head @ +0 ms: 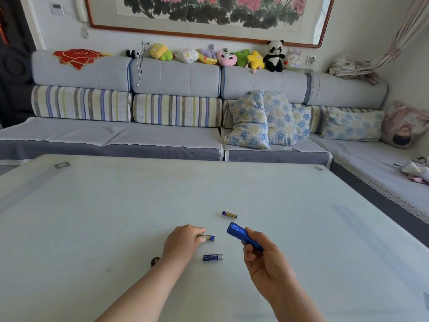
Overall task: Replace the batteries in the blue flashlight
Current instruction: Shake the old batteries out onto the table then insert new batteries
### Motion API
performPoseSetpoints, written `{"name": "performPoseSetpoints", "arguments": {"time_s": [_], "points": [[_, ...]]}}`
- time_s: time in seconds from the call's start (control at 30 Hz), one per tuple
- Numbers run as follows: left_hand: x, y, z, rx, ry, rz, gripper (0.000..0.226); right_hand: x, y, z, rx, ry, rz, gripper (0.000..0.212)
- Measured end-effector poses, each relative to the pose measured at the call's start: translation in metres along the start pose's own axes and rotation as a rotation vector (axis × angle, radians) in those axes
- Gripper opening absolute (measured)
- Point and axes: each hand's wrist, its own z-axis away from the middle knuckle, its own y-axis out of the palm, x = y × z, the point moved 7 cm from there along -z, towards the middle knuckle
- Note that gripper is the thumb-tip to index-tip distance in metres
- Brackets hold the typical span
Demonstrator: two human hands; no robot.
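On a pale glass-topped surface [116,217] before a long grey sofa [162,75], the blue flashlight [243,238] is held in the right hand [267,259], lifted clear of the surface and tilted with its wider end pointing up and to the left. The fingers of that hand are curled around the rear half of the barrel, the thumb pressed along its near side. The left hand [181,242] is laid palm-down just to the left, its fingertips closed on one end of a gold-and-blue battery [207,237] that lies on the surface. A second battery [229,214], also gold and blue, is seen lying untouched a little farther back, beyond the flashlight's head. A third battery [212,257], blue and silver, is lying nearer the camera, between the two wrists and touched by neither. A small dark round object [155,261], partly hidden by the left forearm, rests on the surface; what it is cannot be told. A row of plush toys, a panda [275,55] among them, is lined along the sofa's back beneath a framed flower painting [209,10], and flower-patterned cushions [262,119] are propped on the seat.
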Motion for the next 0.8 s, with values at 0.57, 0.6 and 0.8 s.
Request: {"name": "performPoseSetpoints", "arguments": {"time_s": [0.57,0.6,0.8], "points": [[-0.015,-0.006,0.038,-0.065,0.200,0.091,0.017,-0.006,0.000,0.003,0.013,0.019,-0.006,0.007],[-0.012,-0.002,0.040,-0.040,0.189,0.080,0.022,-0.007,-0.001,0.003,0.012,0.022,-0.006,0.007],[-0.012,0.004,0.046,-0.003,0.161,0.035,0.019,-0.011,-0.004,0.004,-0.002,0.028,-0.006,0.008]]}}
